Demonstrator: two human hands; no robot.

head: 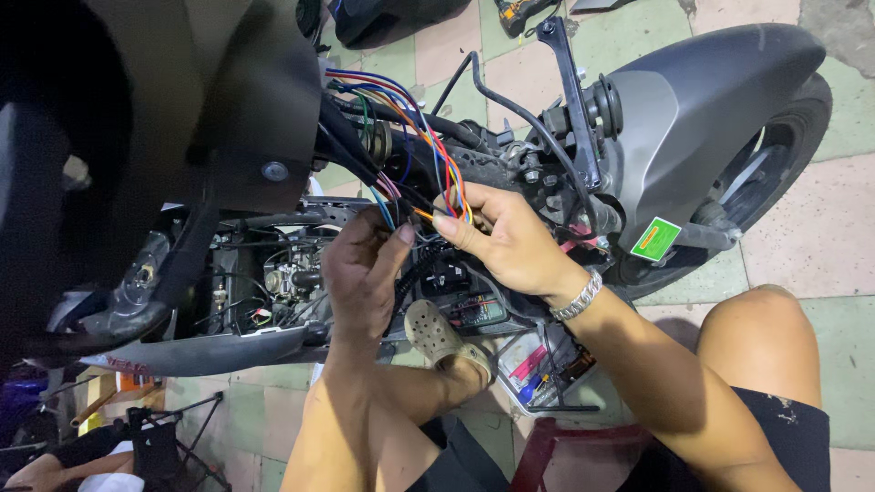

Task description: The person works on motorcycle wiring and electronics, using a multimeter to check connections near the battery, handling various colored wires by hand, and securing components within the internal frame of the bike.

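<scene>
My left hand (365, 273) and my right hand (506, 239) meet at a bundle of coloured wires (421, 137) that runs out of the front of a stripped motorcycle (273, 264). Both hands pinch the wire ends near the middle, thumb tips almost touching. My right wrist wears a metal bracelet (576, 298). The wires are blue, red, orange, green and black, and fan upward to the left under a dark body panel (246, 100).
A grey front mudguard (702, 100) and tyre (784, 146) lie to the right, with a green sticker (655, 239). My knee (761, 337) and sandalled foot (442, 335) sit below. A tool tray (547, 369) with screwdrivers rests on the tiled floor.
</scene>
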